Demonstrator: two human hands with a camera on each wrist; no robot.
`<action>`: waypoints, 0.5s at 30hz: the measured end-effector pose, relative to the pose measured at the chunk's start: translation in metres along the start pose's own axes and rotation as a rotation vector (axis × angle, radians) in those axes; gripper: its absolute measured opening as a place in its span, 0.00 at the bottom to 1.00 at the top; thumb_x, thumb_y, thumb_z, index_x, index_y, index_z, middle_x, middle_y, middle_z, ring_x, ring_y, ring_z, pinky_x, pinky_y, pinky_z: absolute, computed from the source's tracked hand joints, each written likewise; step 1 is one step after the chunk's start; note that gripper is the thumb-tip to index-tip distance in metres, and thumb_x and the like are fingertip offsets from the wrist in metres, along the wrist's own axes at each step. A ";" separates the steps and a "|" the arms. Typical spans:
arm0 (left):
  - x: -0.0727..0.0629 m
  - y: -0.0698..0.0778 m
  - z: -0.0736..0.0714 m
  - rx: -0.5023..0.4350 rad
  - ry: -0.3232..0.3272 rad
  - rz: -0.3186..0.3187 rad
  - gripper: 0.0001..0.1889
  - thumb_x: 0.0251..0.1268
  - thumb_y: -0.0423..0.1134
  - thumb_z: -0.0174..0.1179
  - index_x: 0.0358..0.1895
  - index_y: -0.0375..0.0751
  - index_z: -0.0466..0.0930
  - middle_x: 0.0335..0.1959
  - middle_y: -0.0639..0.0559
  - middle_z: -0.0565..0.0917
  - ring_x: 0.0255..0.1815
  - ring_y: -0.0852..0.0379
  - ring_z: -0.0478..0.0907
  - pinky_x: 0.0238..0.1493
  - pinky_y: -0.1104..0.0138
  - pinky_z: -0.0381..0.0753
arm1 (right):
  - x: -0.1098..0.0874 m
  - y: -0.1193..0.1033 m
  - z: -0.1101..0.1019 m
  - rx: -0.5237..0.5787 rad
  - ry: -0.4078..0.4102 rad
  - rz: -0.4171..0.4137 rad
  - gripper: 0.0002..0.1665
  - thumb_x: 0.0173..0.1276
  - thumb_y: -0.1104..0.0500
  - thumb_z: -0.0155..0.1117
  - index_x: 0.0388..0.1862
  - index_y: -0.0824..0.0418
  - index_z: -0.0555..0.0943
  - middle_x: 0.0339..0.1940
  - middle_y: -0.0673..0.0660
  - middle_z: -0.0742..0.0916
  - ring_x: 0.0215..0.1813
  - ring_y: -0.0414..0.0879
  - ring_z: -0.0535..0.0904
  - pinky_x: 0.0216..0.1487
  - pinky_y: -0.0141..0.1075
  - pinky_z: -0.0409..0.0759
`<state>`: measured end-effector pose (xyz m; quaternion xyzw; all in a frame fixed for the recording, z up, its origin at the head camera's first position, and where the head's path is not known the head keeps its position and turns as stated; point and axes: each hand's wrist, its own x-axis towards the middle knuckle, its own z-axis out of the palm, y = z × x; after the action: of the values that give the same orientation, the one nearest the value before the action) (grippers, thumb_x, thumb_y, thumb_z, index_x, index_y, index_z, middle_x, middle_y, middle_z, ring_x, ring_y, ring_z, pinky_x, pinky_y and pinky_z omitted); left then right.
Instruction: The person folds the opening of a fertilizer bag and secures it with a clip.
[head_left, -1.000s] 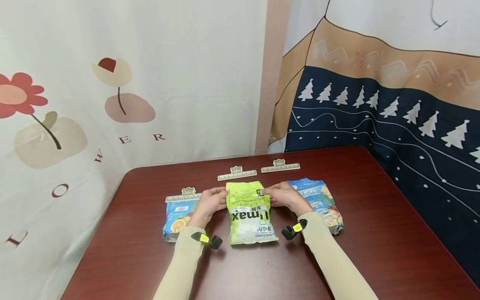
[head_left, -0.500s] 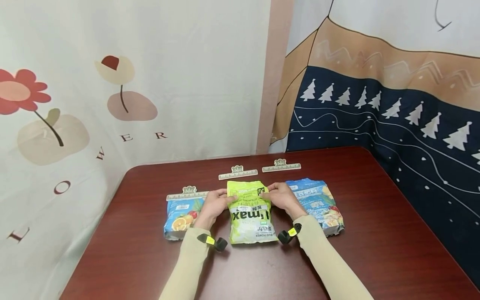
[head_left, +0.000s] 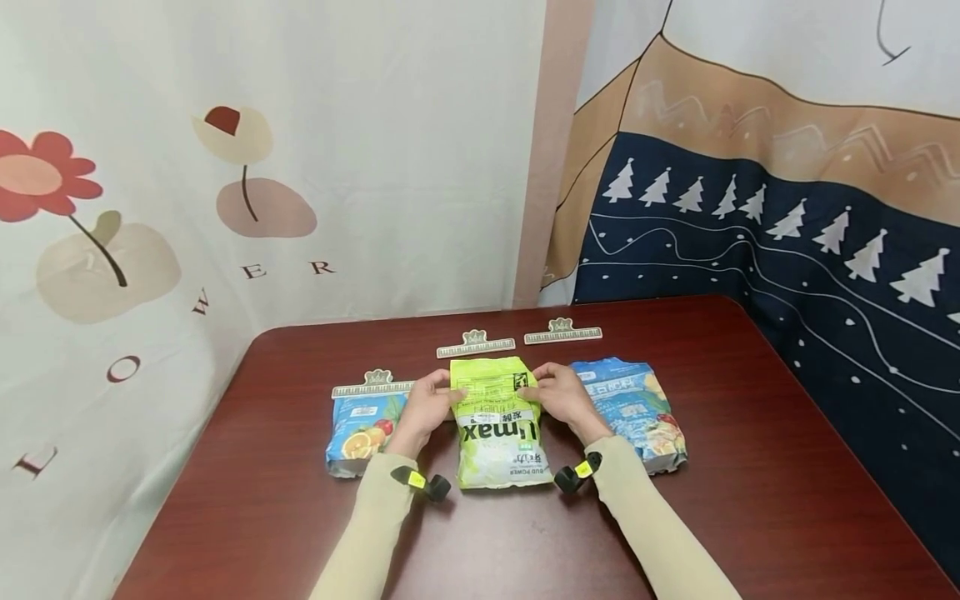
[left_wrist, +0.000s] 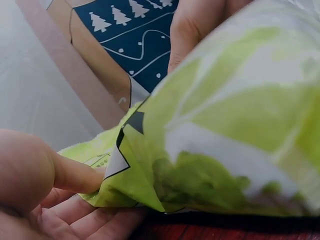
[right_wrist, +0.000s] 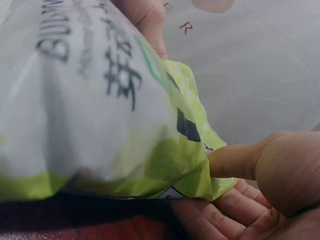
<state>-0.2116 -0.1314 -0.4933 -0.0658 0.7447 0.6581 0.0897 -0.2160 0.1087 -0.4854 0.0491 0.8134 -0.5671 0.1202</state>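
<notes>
"Head view, starting from the left: what is there?"

"A pale curtain (head_left: 397, 167) printed with flowers, behind a dark red table (head_left: 750, 450). On the table's left side lies a blue bag with fruit printed on it (head_left: 363, 437), a long pale clip (head_left: 372, 388) along its far edge. The left hand (head_left: 426, 408) covers part of its right side."

"What is that hand doing?"

"Pinching the far left corner of a green and white bag (head_left: 498, 454). The left wrist view shows the thumb on top and the fingers underneath."

"And the green and white bag itself?"

"It lies mid-table, between the two blue bags, its lettering upside down in the head view. Just beyond its far end is a second clip (head_left: 476, 346); farther right, a third clip (head_left: 562, 333)."

"Next, going right?"

"The right hand (head_left: 562, 397), which pinches the far right corner, thumb above and fingers below in the right wrist view. Beside it lies another blue bag (head_left: 633, 408), its left edge partly hidden; I cannot tell whether they touch. At the far right hangs a navy curtain (head_left: 675, 242) with white trees."
</notes>
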 end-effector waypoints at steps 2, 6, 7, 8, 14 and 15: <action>0.001 0.001 -0.002 -0.020 -0.008 -0.005 0.10 0.70 0.29 0.62 0.51 0.32 0.80 0.39 0.41 0.91 0.31 0.58 0.88 0.37 0.64 0.88 | -0.001 -0.002 -0.001 0.022 -0.005 -0.001 0.22 0.63 0.58 0.77 0.52 0.64 0.79 0.45 0.63 0.90 0.38 0.48 0.85 0.39 0.37 0.82; -0.001 0.005 -0.005 -0.052 -0.020 -0.002 0.12 0.70 0.28 0.62 0.54 0.30 0.80 0.42 0.39 0.91 0.33 0.59 0.88 0.38 0.64 0.88 | 0.000 -0.004 -0.004 0.053 -0.013 -0.022 0.21 0.63 0.57 0.77 0.50 0.63 0.80 0.41 0.60 0.90 0.36 0.46 0.85 0.41 0.39 0.85; -0.001 0.007 -0.006 -0.060 -0.022 0.002 0.12 0.70 0.28 0.62 0.54 0.29 0.79 0.42 0.39 0.91 0.34 0.59 0.88 0.38 0.65 0.88 | 0.000 -0.005 -0.005 0.066 -0.015 -0.023 0.21 0.63 0.57 0.78 0.50 0.62 0.80 0.40 0.59 0.90 0.36 0.45 0.86 0.41 0.39 0.85; -0.002 0.008 -0.006 -0.066 -0.024 0.004 0.13 0.70 0.28 0.62 0.54 0.29 0.79 0.43 0.39 0.91 0.34 0.59 0.88 0.38 0.65 0.88 | 0.001 -0.005 -0.006 0.078 -0.018 -0.029 0.21 0.63 0.58 0.78 0.50 0.63 0.80 0.40 0.59 0.91 0.36 0.45 0.86 0.41 0.39 0.86; -0.008 0.020 -0.004 -0.105 -0.009 0.033 0.14 0.69 0.26 0.62 0.55 0.29 0.79 0.45 0.38 0.91 0.34 0.59 0.88 0.39 0.65 0.88 | -0.003 -0.011 -0.014 0.121 -0.029 -0.067 0.20 0.63 0.58 0.78 0.49 0.64 0.80 0.38 0.59 0.91 0.36 0.45 0.88 0.44 0.40 0.88; -0.009 0.022 -0.004 -0.108 -0.002 0.039 0.14 0.68 0.26 0.62 0.55 0.29 0.79 0.44 0.38 0.91 0.33 0.59 0.89 0.39 0.65 0.88 | -0.004 -0.013 -0.015 0.119 -0.029 -0.072 0.20 0.63 0.58 0.78 0.49 0.64 0.80 0.38 0.59 0.91 0.36 0.45 0.87 0.45 0.41 0.88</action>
<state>-0.2081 -0.1325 -0.4698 -0.0555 0.7090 0.6991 0.0741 -0.2170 0.1188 -0.4676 0.0186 0.7776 -0.6191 0.1082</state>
